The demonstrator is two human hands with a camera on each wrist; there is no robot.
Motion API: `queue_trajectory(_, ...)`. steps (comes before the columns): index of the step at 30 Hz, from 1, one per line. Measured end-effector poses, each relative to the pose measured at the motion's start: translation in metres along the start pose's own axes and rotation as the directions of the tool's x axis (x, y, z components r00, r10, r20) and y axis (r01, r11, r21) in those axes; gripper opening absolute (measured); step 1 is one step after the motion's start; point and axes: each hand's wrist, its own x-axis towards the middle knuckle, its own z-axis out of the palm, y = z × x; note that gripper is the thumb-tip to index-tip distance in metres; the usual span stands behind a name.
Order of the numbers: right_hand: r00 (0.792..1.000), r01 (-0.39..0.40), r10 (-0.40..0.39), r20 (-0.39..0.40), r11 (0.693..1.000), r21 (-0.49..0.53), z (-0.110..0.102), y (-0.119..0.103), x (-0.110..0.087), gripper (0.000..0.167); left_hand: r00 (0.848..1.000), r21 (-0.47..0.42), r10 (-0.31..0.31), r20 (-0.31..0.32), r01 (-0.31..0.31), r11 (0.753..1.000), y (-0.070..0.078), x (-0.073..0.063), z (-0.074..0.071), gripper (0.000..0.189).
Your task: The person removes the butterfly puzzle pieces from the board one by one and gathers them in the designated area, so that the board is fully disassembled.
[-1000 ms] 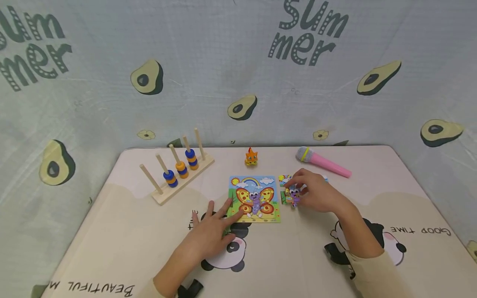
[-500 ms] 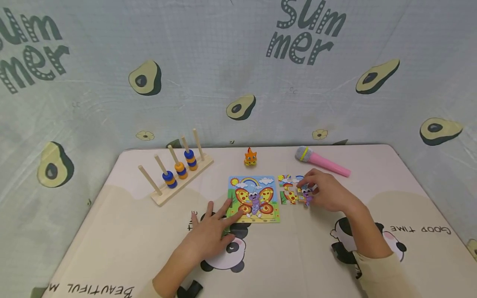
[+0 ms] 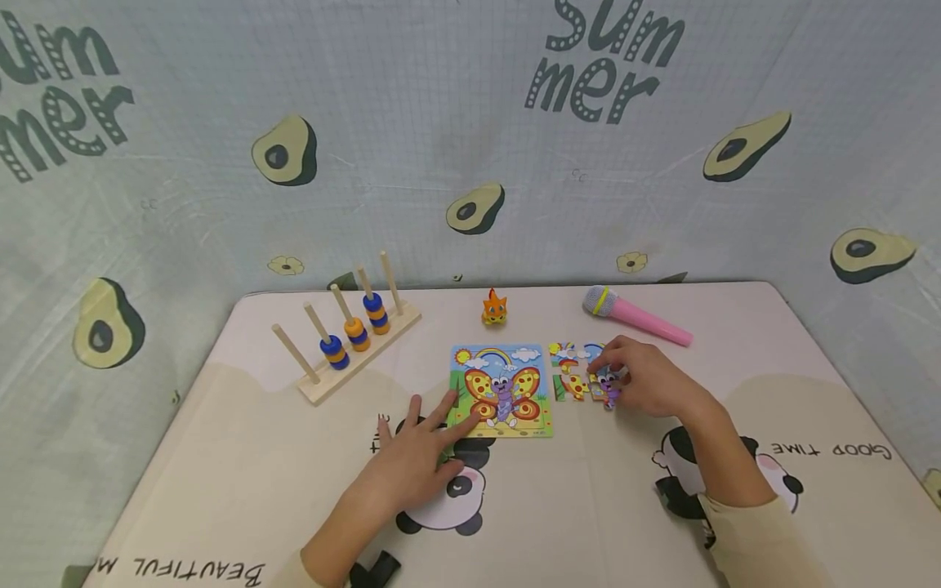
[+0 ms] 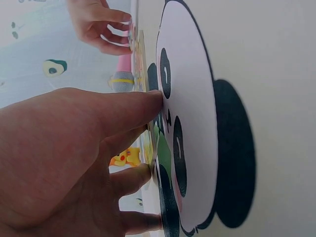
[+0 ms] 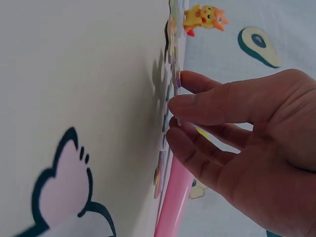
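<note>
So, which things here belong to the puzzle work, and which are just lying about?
Probably in the job:
square, multicoloured butterfly board
small multicoloured puzzle pieces

Lying about:
pale wooden peg rack with blue, orange rings
small orange-yellow figurine
pink, grey-headed microphone

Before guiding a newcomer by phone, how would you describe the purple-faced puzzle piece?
On the pale table, find the square butterfly board. Small puzzle pieces lie just right of it. At the right hand is the purple-faced piece, told apart by its big eyes from the yellow-and-red wing piece beside it.
</note>
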Motion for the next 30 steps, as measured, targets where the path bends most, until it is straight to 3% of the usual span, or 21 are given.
queue_trajectory(8, 1.0, 0.01, -0.011, -0.017, 0.998, -0.058, 0.0024, 0.0009, 0.0007, 0.049, 1.0, 0.008, 0.001, 0.004, -0.001, 1.0, 0.0, -0.0001, -0.0003, 0.056)
queue_trajectory(30, 1.0, -0.005, 0.005, -0.008, 0.999, -0.05, 0.0047, 0.004, 0.0018, 0.052, 1.0, 0.008, 0.002, 0.007, -0.002, 1.0, 0.0014, -0.0003, -0.0015, 0.058)
